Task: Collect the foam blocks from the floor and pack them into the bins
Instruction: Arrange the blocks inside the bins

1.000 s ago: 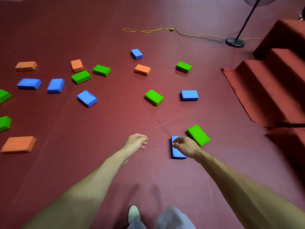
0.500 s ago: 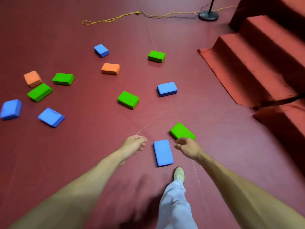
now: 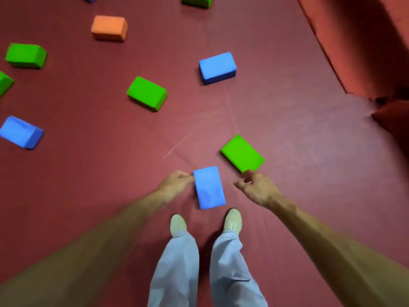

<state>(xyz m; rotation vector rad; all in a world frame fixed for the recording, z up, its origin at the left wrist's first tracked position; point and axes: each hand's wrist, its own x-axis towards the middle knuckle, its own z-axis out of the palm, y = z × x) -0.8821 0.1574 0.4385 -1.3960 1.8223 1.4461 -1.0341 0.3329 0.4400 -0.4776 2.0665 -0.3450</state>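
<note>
A dark red floor (image 3: 287, 107) fills our head view, with red steps (image 3: 365, 41) rising at the right edge. Foam blocks lie scattered across it. The near blue block (image 3: 209, 187) lies flat just ahead of two pale shoes (image 3: 232, 220), between both outstretched arms. The left hand (image 3: 174, 185) is blurred, its fingers curled at that block's far left corner. We cannot tell whether its grip touches or pinches the block or merely hangs beside it. The right hand (image 3: 256, 189) hangs to the block's right, apart from it, its grip loose, fingers lightly curled and holding nothing. Its knuckles sit at the near corner of the near green block (image 3: 242, 154), which lies flat and at a slant. Farther off we see a far blue block (image 3: 217, 67), a middle green block (image 3: 146, 93), an orange block (image 3: 109, 27), a left green block (image 3: 26, 55) and a left blue block (image 3: 21, 131), all well apart from one another. Light blue trousers (image 3: 177, 273) show at the bottom.
</note>
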